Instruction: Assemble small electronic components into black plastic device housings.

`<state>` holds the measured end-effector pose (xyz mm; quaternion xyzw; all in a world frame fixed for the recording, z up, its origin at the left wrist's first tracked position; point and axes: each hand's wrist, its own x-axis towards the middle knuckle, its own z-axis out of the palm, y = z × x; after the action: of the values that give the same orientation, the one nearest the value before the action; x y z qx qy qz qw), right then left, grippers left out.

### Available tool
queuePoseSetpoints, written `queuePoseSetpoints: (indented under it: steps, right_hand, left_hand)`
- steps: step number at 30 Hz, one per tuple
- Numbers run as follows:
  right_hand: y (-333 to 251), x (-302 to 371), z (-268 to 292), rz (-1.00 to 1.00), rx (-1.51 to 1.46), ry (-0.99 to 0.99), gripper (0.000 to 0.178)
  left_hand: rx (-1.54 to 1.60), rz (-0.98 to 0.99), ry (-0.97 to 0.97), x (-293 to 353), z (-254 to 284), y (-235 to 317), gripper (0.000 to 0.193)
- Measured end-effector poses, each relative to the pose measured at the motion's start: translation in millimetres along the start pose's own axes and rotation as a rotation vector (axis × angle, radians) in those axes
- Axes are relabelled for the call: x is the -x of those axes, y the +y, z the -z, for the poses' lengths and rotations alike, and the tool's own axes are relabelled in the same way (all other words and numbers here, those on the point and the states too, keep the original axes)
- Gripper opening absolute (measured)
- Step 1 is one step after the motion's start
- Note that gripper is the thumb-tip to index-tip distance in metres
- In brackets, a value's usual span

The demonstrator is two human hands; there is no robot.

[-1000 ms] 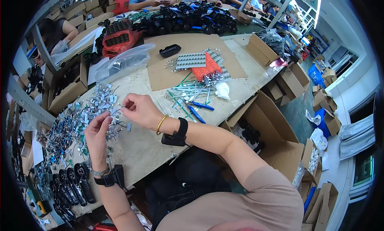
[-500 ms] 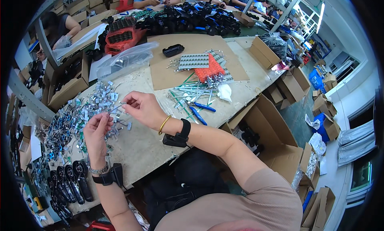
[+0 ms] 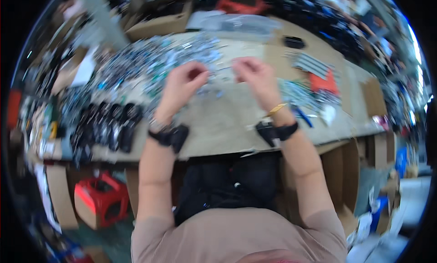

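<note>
The picture is smeared by motion. My left hand (image 3: 181, 87) hovers over the near side of a heap of small metal and green parts (image 3: 150, 60), thumb and fingers pinched together; what they hold, if anything, is lost in the blur. To its right, my right hand (image 3: 260, 83) pinches what looks like a thin wire (image 3: 224, 68), its end pointing toward the left hand. A gap separates the two hands. Blue-handled pliers (image 3: 303, 117) lie right of my right wrist, beside a bundle of thin green and white wires (image 3: 296, 93).
Several black long-handled pieces with rounded heads (image 3: 109, 124) lie in a row at left. Rows of small boards (image 3: 312, 64) and a red bag (image 3: 324, 83) rest on cardboard at right. A black case (image 3: 294, 42) lies behind. A red stool (image 3: 102, 197) stands below the table.
My view has swung left, so the table now lies squarely ahead. My hands have moved apart; the thin wire that was between both is now at the right fingertips.
</note>
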<state>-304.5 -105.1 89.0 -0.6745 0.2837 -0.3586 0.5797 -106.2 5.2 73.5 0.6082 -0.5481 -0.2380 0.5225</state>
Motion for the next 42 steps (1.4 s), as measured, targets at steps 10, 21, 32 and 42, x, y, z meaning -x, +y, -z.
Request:
queuePoseSetpoints:
  steps: [10, 21, 32, 42]
  right_hand:
    - [36.5, -40.6, 27.5, -0.236, -0.811, -0.254, 0.025]
    - [66.5, -46.5, 47.7, -0.319, -1.400, -0.050, 0.022]
    - [78.5, -32.6, 36.3, -0.256, -1.385, -0.179, 0.018]
    - [68.5, -22.2, 27.4, -0.257, -1.278, -0.090, 0.014]
  left_hand:
    - [0.140, -0.023, 0.056, 5.1, -0.4, 3.9, 0.015]
    - [0.124, 0.015, 0.289, -1.2, 10.1, -7.4, 0.016]
    - [-1.222, 0.087, 0.160, -33.1, 157.9, -102.2, 0.032]
    - [-1.269, 0.205, 0.046, -34.3, 152.8, -122.7, 0.022]
